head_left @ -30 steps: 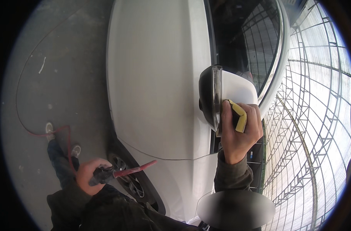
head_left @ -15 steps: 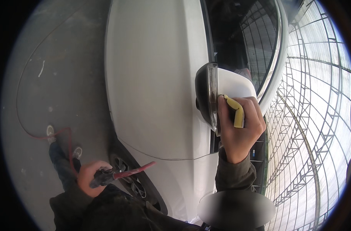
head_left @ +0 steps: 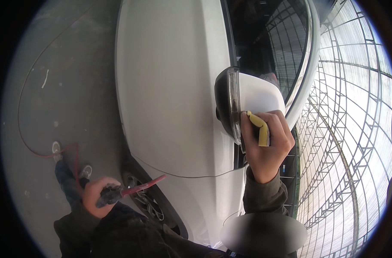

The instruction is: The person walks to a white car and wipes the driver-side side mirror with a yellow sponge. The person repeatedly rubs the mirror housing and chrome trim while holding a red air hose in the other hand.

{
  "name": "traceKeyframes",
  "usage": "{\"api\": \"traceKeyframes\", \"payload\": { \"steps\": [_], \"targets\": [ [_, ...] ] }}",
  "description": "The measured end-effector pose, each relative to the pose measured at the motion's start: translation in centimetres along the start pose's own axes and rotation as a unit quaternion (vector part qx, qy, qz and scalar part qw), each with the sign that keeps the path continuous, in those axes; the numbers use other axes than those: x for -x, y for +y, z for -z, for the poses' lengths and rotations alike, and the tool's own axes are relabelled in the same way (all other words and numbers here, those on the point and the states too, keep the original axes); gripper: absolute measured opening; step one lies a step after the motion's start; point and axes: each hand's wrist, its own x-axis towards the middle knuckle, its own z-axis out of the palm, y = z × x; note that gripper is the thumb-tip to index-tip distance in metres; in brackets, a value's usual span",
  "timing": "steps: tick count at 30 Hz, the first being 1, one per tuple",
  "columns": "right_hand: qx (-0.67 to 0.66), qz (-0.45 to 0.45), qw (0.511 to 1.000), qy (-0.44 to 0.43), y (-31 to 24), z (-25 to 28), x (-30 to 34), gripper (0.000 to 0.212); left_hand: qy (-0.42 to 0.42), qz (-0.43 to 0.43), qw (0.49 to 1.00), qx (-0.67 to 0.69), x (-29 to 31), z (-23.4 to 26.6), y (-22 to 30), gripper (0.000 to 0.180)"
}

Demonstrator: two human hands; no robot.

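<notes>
My right hand [head_left: 271, 144] is closed round a bent yellow foam pad [head_left: 260, 125], pressed against the white cover [head_left: 258, 92] of a car's side mirror. Thumb and fingers pinch the pad from both sides; its working face is hidden. Along the mirror's edge runs a clear lamp strip [head_left: 233, 92], beside a black housing [head_left: 222, 96]. Low on the left, my left hand [head_left: 97, 193] grips a black air blow gun [head_left: 110, 195] with a red tube nozzle [head_left: 144, 185]. The nozzle points up and right, in front of the car's wheel and fender.
A white car door [head_left: 170, 86] fills the middle, with dark window glass [head_left: 269, 38] to its right. A red hose [head_left: 77, 159] loops over the grey floor [head_left: 71, 103] at left, across my shoes. The car's wheel [head_left: 146, 200] is near my left hand.
My right hand has slid a little nearer along the mirror cover with the pad. My left hand and the blow gun have shifted slightly left. The view has also moved a little.
</notes>
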Motion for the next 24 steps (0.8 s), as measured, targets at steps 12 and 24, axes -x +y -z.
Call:
{"api": "traceKeyframes", "payload": {
  "steps": [12, 24],
  "targets": [
    [-0.016, 0.004, 1.0, 0.012, -0.1, -0.6, 0.6, 0.023, 0.002, 0.007, 1.0, -0.002, 1.0, -0.3, -0.1, 0.033],
    [-0.015, -0.005, 1.0, 0.005, 0.9, 0.2, 2.5, 0.024, 0.027, -0.017, 0.999, -0.017, 1.6, 0.0, -1.0, 0.029]
  ]
}}
